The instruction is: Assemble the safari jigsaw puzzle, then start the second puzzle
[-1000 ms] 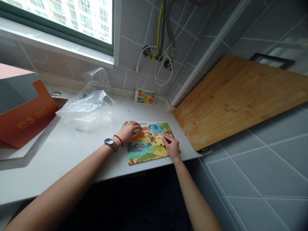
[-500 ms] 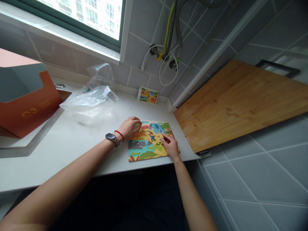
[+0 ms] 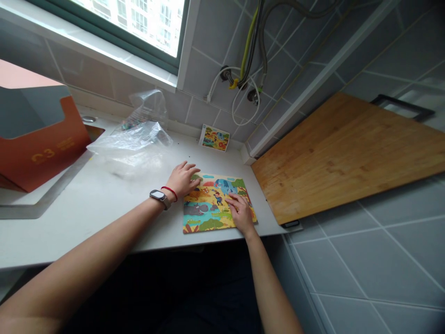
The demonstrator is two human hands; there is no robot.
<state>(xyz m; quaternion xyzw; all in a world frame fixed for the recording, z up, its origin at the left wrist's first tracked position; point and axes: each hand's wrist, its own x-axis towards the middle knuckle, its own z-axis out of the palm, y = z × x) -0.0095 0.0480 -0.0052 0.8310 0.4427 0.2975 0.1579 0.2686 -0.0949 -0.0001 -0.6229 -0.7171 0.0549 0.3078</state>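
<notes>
A colourful animal jigsaw puzzle [image 3: 205,224] lies flat near the counter's front edge, showing a hippo, an elephant and trees. My left hand [image 3: 183,179], with a watch and a red string at the wrist, rests at the puzzle's upper left corner, fingers spread and holding nothing. On the right part of the puzzle lies my right hand [image 3: 241,213], fingers stretched out over the picture. Its palm hides some of the right side. Behind the puzzle, a small picture card [image 3: 214,138] with the same scene leans against the wall.
Crumpled clear plastic bags [image 3: 134,139] lie on the white counter [image 3: 79,222] to the left. Beyond them stands an orange box [image 3: 45,144]. A wooden board [image 3: 351,157] leans at the right. Cables and hoses [image 3: 246,60] hang from the tiled wall.
My right hand has gone from a pinched shape to outstretched fingers lying on the puzzle. The left hand's fingers have spread and shifted slightly left. The view has moved a little.
</notes>
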